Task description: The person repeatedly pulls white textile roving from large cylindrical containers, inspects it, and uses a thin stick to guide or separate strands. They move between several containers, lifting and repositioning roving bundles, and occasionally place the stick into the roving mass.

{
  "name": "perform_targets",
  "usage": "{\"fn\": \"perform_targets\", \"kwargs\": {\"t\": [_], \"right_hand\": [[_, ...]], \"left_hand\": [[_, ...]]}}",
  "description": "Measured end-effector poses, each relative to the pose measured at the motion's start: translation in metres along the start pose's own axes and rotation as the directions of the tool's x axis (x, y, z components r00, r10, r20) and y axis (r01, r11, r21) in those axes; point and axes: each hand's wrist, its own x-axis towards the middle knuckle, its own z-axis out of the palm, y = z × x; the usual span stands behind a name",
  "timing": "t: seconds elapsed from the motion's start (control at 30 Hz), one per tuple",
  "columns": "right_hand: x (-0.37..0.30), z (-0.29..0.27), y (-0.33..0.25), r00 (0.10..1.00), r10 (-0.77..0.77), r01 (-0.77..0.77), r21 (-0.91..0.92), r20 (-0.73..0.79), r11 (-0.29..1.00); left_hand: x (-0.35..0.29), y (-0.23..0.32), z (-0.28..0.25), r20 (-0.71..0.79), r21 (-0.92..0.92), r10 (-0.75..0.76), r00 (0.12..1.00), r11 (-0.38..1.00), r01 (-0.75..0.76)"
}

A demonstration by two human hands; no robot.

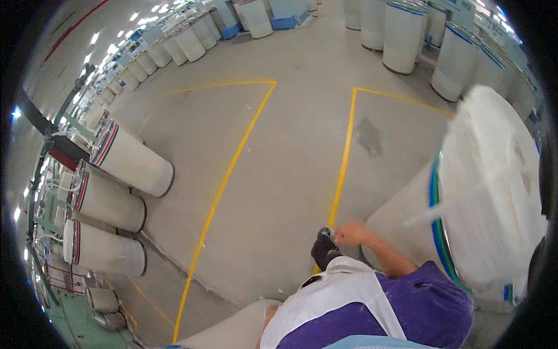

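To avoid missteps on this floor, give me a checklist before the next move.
1. Bare right hand in view: ok.
2. Right hand empty: cannot tell.
3. Left hand in view: not ok.
4. Fluffy white heap fully inside tall white cylindrical can at right: not ok, rises above.
5. Black cloth-like shoe off the right yellow painted line: not ok, overlaps it in view.
6. Grey floor unmarked: not ok, dark patch.

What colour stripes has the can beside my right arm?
Blue and green stripes, seen in the head view.
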Motion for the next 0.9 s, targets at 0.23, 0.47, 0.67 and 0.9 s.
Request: {"fn": "perform_targets", "kwargs": {"t": [0.23,0.47,0.67,0.9], "right_hand": [[0.145,-0.084,0.09,0.978,0.018,0.008,-0.123,0.207,0.992],[0.249,-0.22,0.194,0.991,0.014,0.012,0.188,-0.133,0.982],[0.267,-0.261,0.355,0.913,0.373,-0.301,0.344,-0.164,0.889],[0.128,-0.228,0.517,0.272,0.954,-0.816,0.556,0.127,0.158]], "left_hand": [[0.121,0.126,-0.131,-0.048,-0.001,-0.117,0.992,0.993,0.117],[0.279,0.349,-0.254,-0.22,-0.172,0.157,0.963,0.965,-0.197],[0.426,0.564,-0.261,0.071,0.009,0.362,0.93,0.932,-0.363],[0.577,0.814,-0.282,0.343,0.446,0.306,0.888,0.779,-0.441]]}}
